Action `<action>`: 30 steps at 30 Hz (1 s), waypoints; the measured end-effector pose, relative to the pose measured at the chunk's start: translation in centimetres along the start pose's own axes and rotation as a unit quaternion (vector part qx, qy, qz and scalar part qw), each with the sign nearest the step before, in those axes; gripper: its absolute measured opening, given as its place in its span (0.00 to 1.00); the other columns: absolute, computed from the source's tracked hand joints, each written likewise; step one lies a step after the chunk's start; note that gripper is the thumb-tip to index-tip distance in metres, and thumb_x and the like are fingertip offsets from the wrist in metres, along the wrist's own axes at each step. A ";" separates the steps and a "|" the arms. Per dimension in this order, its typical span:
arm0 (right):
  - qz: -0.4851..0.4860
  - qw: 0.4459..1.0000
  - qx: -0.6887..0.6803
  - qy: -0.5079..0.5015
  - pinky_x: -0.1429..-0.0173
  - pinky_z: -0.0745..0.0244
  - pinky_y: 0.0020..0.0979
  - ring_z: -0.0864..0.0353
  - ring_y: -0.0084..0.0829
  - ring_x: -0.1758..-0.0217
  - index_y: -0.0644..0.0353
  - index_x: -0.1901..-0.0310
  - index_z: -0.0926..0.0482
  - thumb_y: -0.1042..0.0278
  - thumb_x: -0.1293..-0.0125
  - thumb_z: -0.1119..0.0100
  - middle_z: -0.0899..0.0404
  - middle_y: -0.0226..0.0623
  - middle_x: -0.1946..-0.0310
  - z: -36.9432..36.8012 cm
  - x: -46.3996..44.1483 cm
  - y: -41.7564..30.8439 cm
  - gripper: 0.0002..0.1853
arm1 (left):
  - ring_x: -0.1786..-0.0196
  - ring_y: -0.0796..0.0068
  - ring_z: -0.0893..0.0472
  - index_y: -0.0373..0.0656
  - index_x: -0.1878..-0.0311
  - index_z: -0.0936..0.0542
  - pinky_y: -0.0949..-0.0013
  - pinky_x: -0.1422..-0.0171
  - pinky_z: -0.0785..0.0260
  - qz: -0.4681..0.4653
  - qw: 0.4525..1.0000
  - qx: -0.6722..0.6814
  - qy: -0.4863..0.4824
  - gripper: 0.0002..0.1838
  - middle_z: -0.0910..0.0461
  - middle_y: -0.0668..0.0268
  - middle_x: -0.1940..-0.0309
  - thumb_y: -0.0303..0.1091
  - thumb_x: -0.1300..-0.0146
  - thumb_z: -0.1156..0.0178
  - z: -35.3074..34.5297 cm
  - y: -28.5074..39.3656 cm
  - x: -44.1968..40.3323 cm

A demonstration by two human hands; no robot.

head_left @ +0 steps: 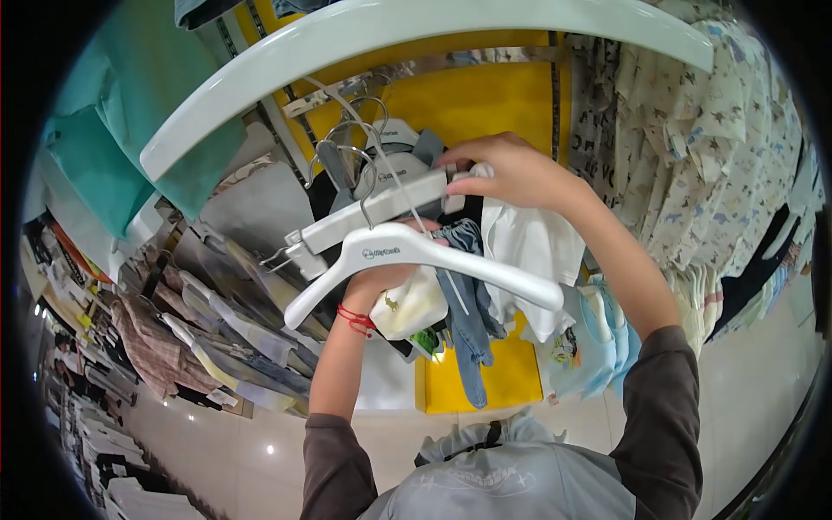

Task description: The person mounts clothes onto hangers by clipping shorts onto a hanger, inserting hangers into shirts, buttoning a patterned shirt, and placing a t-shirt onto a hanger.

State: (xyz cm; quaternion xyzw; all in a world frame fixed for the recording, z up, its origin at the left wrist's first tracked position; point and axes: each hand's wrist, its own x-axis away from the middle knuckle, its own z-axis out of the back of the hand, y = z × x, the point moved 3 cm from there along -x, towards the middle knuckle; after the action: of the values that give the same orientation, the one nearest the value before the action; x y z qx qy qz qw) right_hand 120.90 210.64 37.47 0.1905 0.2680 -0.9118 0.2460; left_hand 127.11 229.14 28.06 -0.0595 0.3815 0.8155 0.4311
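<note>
A white hanger [425,249] with a small logo hangs in front of my left hand [381,279], whose wrist wears a red string. Most of that hand's fingers are hidden behind the hanger, beside a pale folded garment [411,305] and small blue denim trousers [468,325]. Just behind is a white clip hanger [381,211] with metal hooks. At its right end, my right hand [498,171] pinches the white clip between thumb and fingers. A white garment [529,251] hangs below my right hand.
A curved white rail [416,26] crosses above. Racks of clothes stand at the left, with teal garments [130,121] higher up. Patterned shirts [693,130] hang at the right. Behind my hands is a yellow panel [485,100]; a yellow block [511,381] is below.
</note>
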 end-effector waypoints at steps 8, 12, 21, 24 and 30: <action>0.102 0.994 -0.031 -0.035 0.53 0.27 0.34 0.20 0.40 0.60 0.65 0.64 0.22 0.53 0.49 0.32 0.19 0.42 0.66 -0.2 -1.4 0.9 0.22 | 0.68 0.61 0.21 0.36 0.68 0.20 0.65 0.61 0.29 -0.062 0.989 -0.123 0.058 0.16 0.20 0.59 0.70 0.41 0.49 0.31 0.1 2.2 0.5; 0.107 0.993 -0.035 -0.032 0.55 0.27 0.34 0.20 0.39 0.61 0.65 0.65 0.22 0.53 0.51 0.31 0.19 0.42 0.67 0.2 -1.6 1.1 0.22 | 0.68 0.62 0.21 0.36 0.68 0.19 0.65 0.62 0.29 -0.080 0.985 -0.117 0.097 0.16 0.19 0.59 0.70 0.41 0.49 0.31 0.3 2.7 0.7; 0.148 0.987 -0.016 -0.068 0.60 0.29 0.34 0.21 0.39 0.64 0.64 0.67 0.23 0.52 0.50 0.33 0.20 0.41 0.69 0.4 -2.1 0.8 0.21 | 0.52 0.65 0.22 0.46 0.53 0.20 0.66 0.46 0.31 -0.009 0.994 -0.109 0.032 0.16 0.20 0.61 0.55 0.43 0.43 0.37 1.4 2.2 1.1; 0.161 0.984 -0.009 -0.070 0.61 0.30 0.35 0.21 0.39 0.65 0.64 0.68 0.23 0.52 0.49 0.33 0.20 0.41 0.70 0.4 -2.3 0.7 0.20 | 0.48 0.68 0.23 0.54 0.48 0.20 0.67 0.41 0.32 0.019 0.997 -0.073 -0.015 0.16 0.21 0.65 0.50 0.41 0.39 0.40 1.6 1.5 1.4; 0.176 0.982 0.018 -0.071 0.62 0.31 0.35 0.22 0.39 0.66 0.63 0.68 0.23 0.51 0.48 0.34 0.20 0.41 0.70 0.8 -2.6 0.6 0.20 | 0.57 0.75 0.20 0.41 0.49 0.22 0.73 0.50 0.28 0.109 0.987 0.116 -0.007 0.17 0.19 0.61 0.57 0.35 0.40 0.38 1.7 1.5 1.6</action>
State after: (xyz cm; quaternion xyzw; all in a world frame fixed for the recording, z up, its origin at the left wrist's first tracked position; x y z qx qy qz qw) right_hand 123.22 210.64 39.08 0.1739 0.1961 -0.8700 0.4177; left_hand 125.38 230.85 29.37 0.0382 0.4747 0.8083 0.3461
